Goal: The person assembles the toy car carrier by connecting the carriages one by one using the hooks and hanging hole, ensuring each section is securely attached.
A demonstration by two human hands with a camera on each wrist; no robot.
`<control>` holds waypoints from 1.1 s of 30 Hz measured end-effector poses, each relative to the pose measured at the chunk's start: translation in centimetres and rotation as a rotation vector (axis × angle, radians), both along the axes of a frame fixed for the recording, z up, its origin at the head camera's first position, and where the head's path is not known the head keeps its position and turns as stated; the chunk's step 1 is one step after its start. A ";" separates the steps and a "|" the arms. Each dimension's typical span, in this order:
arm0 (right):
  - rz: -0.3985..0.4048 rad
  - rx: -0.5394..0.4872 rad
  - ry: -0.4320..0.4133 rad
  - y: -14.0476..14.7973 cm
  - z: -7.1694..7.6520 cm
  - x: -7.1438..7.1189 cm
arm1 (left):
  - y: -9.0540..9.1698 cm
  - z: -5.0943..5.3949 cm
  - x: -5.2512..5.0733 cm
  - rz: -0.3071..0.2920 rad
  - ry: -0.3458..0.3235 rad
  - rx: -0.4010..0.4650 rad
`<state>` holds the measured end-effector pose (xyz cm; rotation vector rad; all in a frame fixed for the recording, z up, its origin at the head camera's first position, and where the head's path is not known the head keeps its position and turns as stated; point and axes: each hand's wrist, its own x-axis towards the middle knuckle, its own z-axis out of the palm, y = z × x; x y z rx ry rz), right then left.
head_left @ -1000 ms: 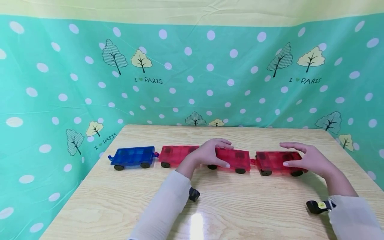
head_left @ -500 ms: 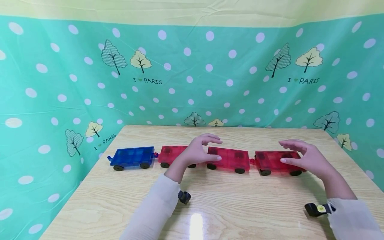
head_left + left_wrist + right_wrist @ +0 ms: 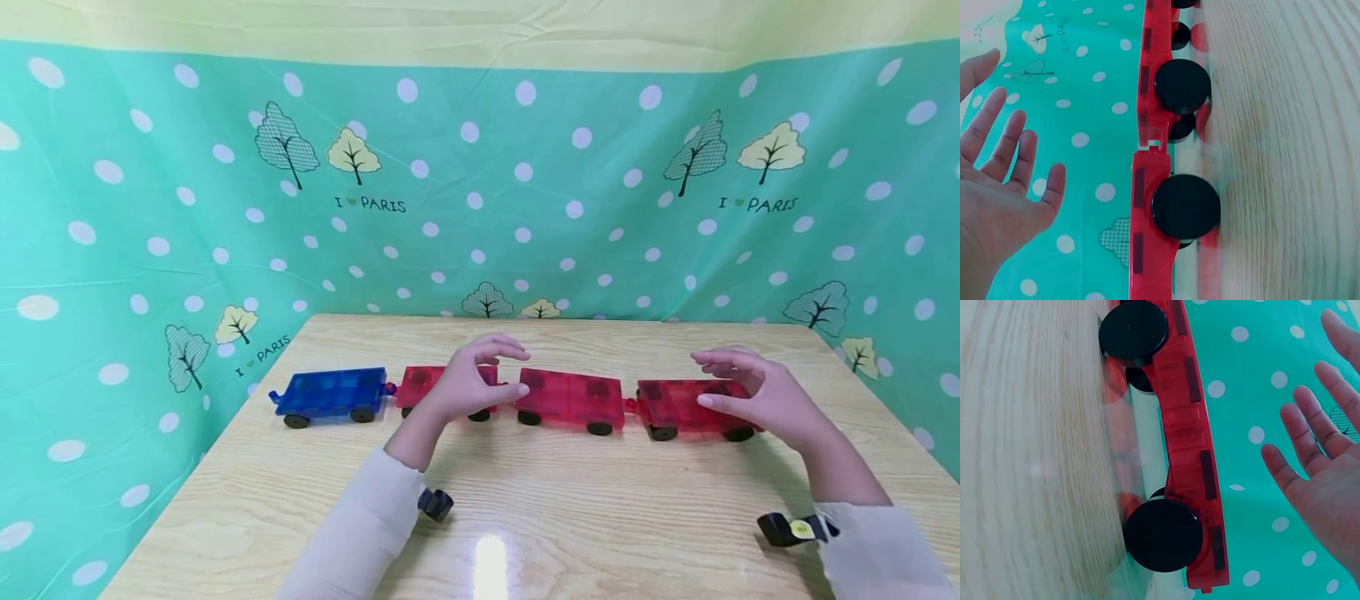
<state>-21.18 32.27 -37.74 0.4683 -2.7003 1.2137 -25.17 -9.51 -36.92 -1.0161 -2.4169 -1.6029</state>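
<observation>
A row of toy train cars stands on the table, joined by couplings in the head view. At its left end is a blue car (image 3: 330, 393), followed by a left red car (image 3: 422, 382), a middle red car (image 3: 570, 398) and a right red car (image 3: 667, 407). My left hand (image 3: 471, 382), fingers spread and loosely bent, hovers over the right part of the left red car. Over the right red car's right end hangs my right hand (image 3: 768, 400), likewise holding nothing. Both wrist views show gaps between the palms and the cars' red sides (image 3: 1152, 231) (image 3: 1188, 434).
The cars' black wheels rest on the light wooden table (image 3: 585, 517). Behind it hangs a green dotted cloth (image 3: 480, 192) with tree prints. A black wrist strap (image 3: 435, 504) shows at the left sleeve, another strap (image 3: 787, 529) at the right.
My left hand has moved left, from over the middle red car to over the left red car. The right hand has barely shifted. The cars look unmoved.
</observation>
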 end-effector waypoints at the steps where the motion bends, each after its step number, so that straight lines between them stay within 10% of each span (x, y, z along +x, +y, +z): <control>1: 0.004 -0.006 0.003 -0.1 0.0 0.0 | -0.2 0.0 0.1 0.006 0.006 0.005; 33: 0.020 -0.040 0.078 0.7 1.1 1.4 | -9.1 1.0 2.7 0.155 -0.067 0.120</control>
